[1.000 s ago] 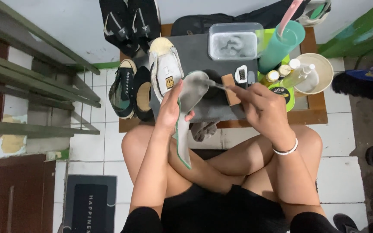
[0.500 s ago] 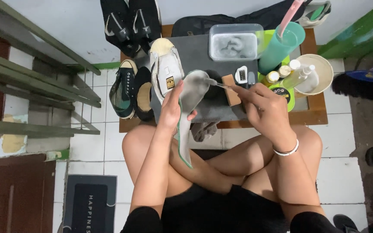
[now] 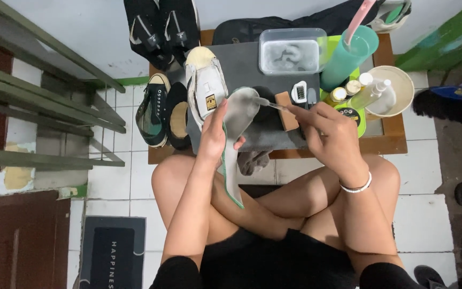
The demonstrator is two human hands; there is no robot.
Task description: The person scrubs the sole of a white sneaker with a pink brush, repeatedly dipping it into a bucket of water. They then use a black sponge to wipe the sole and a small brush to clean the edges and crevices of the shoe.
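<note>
1. Two black sneakers [image 3: 161, 24] sit at the upper left of the frame, and a white shoe [image 3: 204, 85] lies below them.
2. The left hand [image 3: 213, 134] grips a grey insole [image 3: 235, 134] at the centre, fingers wrapped round its edge.
3. The right hand [image 3: 330, 136] pinches a thin brush [image 3: 268, 103], whose tip touches the insole.
4. A clear tub [image 3: 292, 51] sits at the upper centre.

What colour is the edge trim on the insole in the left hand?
Green, around a grey insole; head view shows it.

The right hand [image 3: 331, 134] hides most of the thin tool [image 3: 269, 103] it holds.
</note>
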